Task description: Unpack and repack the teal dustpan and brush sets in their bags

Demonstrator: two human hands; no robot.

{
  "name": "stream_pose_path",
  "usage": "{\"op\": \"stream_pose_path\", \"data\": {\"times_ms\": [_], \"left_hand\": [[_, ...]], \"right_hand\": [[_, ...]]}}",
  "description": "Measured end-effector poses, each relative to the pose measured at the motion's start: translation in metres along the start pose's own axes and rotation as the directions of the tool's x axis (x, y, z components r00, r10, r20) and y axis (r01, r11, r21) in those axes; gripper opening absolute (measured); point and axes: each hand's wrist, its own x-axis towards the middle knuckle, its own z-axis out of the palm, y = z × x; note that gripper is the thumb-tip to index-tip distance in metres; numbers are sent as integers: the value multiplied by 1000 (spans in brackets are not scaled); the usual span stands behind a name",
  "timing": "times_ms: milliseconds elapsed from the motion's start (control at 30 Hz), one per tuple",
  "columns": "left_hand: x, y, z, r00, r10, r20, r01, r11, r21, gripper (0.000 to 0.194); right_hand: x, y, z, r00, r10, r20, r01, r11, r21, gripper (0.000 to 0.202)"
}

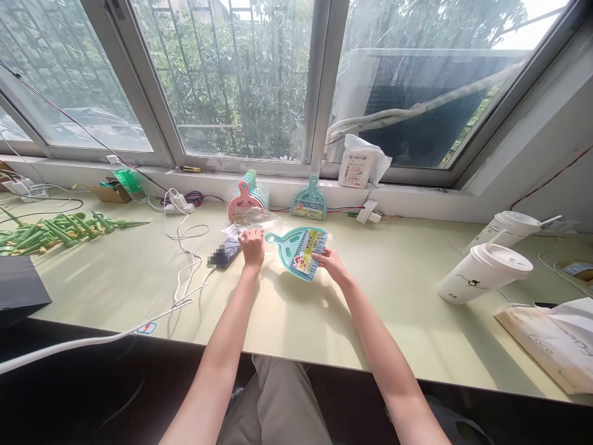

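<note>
My right hand [332, 264] grips the edge of a teal mini dustpan [286, 248], thumb on top. A striped brush with a yellow printed label [306, 250] lies over its wide end, and its looped handle points left. Beside that handle, my left hand [252, 249] is closed on a crinkled clear plastic bag [254, 221]; the fingertips are partly hidden. A phone [227, 252] lies on the table just left of this hand. Against the sill stand a row of dustpans with a pink one [244, 204] in front, and another teal dustpan [309, 201] in clear wrapping.
White cables [186, 272] and a power strip [180, 206] cross the table on the left, near a pile of green pieces [60, 230]. Two lidded cups [482, 272] and a tissue pack [546, 346] stand right. A white wrapped box [359, 164] sits on the sill.
</note>
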Motion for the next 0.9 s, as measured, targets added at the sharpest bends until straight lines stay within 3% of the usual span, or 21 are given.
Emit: {"op": "stream_pose_path", "data": {"times_ms": [100, 333, 500, 567, 633, 667, 733, 767, 800, 833, 900], "left_hand": [[-4, 2, -4, 1000, 10, 23, -8, 998, -61, 41], [4, 9, 1, 977, 182, 108, -154, 962, -225, 39], [-1, 27, 7, 934, 331, 130, -262, 887, -379, 33], [-9, 37, 7, 962, 265, 71, -209, 877, -433, 28], [-16, 45, 8, 998, -7, -60, -23, 878, -478, 44], [-18, 49, 8, 973, -197, -120, 107, 847, -521, 61], [-17, 53, 12, 846, -522, -110, 328, 671, -665, 83], [-15, 54, 15, 797, -603, -16, 389, 534, -750, 83], [-12, 54, 18, 782, -611, 125, 427, 378, -821, 78], [-10, 53, 22, 792, -543, 279, 454, 219, -864, 72], [-10, 52, 28, 832, -272, 485, 495, -33, -868, 63]], "right_hand": [[-2, 5, 11, 999, 46, 16, -46, 999, 9, 39], [2, 22, 18, 956, 36, -290, 21, 981, 192, 28], [5, 31, 20, 971, 37, -235, 18, 974, 226, 30], [6, 31, 21, 975, 3, -222, 50, 972, 231, 32], [5, 29, 21, 970, -31, -241, 90, 967, 237, 33], [5, 27, 21, 967, -45, -250, 107, 965, 241, 34], [3, 24, 21, 963, -67, -262, 136, 957, 255, 36], [3, 22, 20, 962, -74, -264, 146, 954, 263, 38], [2, 21, 20, 962, -78, -263, 151, 951, 269, 39], [1, 20, 20, 963, -81, -258, 152, 950, 272, 39], [0, 18, 20, 968, -83, -238, 146, 953, 265, 40]]}}
